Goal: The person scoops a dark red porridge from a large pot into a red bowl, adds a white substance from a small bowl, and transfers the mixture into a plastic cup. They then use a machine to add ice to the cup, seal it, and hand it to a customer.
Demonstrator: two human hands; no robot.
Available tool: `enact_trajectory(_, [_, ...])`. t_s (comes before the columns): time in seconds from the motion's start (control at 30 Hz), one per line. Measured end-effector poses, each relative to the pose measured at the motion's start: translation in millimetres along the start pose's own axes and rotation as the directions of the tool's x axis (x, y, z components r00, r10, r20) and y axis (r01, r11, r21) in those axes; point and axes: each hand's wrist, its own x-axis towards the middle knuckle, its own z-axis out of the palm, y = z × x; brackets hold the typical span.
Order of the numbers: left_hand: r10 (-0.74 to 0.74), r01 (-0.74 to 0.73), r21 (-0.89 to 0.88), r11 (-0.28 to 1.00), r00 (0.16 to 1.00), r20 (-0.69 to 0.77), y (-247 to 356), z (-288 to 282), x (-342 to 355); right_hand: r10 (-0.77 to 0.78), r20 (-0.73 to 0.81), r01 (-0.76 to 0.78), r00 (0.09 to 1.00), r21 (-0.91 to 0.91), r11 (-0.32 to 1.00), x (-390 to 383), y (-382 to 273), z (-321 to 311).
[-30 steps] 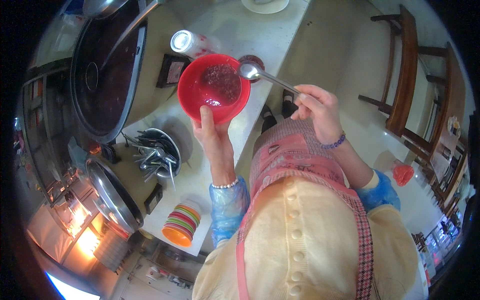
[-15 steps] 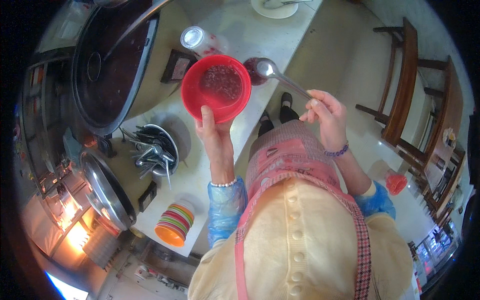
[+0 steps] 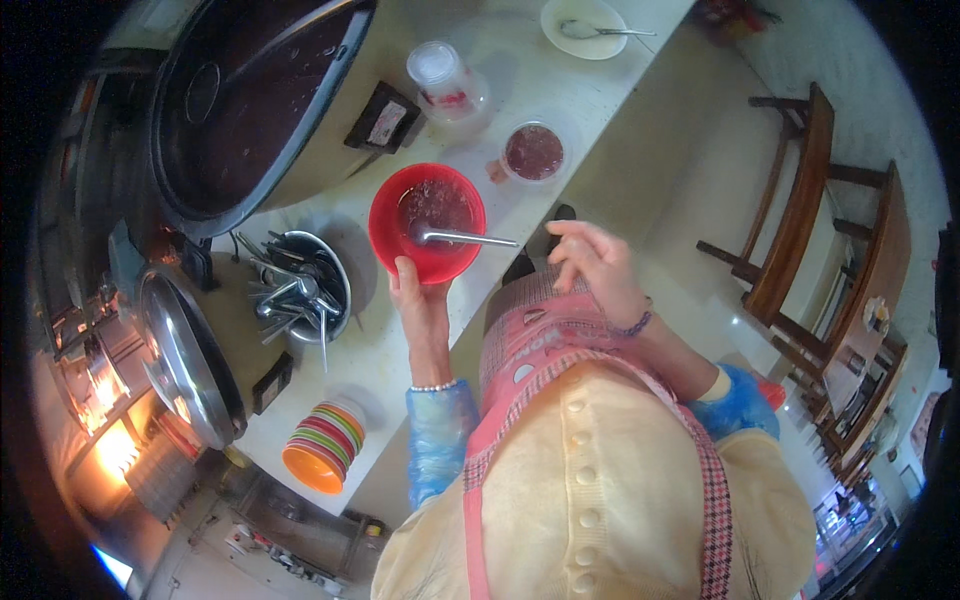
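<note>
My left hand (image 3: pixel 422 310) grips a red bowl (image 3: pixel 385 215) by its near rim, thumb on the edge. Inside lies a dark reddish soup with small grains. A metal spoon (image 3: pixel 470 238) rests in the bowl, its handle sticking out over the right rim. Just right of the handle's end, my right hand (image 3: pixel 598 262) is open with nothing in it, the index finger stretched out and the others loosely bent. Beyond the bowl stands a clear plastic cup (image 3: pixel 534 152) filled with similar dark red food.
A large pot (image 3: pixel 225 215) of dark liquid stands at the far left. Around it are stacked plastic cups (image 3: pixel 447 82), a container of utensils (image 3: pixel 340 290), colourful stacked bowls (image 3: pixel 322 450) and a lidded pot (image 3: pixel 195 355). A plate (image 3: pixel 575 45) with a spoon lies farther back. Wooden benches (image 3: pixel 800 210) stand right.
The spoon has gone from my right hand into the red bowl, and that hand has let go. The bowl has moved down in view, uncovering the filled cup.
</note>
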Motion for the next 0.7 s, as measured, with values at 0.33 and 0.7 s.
enact_trajectory(0.33, [-0.079,0.101,0.129,0.986,0.983,-0.169,-22.5,-97.4,22.6,-0.281,-0.273,0.148,0.92,-0.421,0.895,47.6,1.8,-46.6])
enact_trajectory(0.7, [-0.093,0.194,0.34,0.92,0.952,-0.291,-12.6,-111.8,36.0,-0.452,-0.191,0.231,0.871,-0.653,0.721,77.3,-13.1,-33.4])
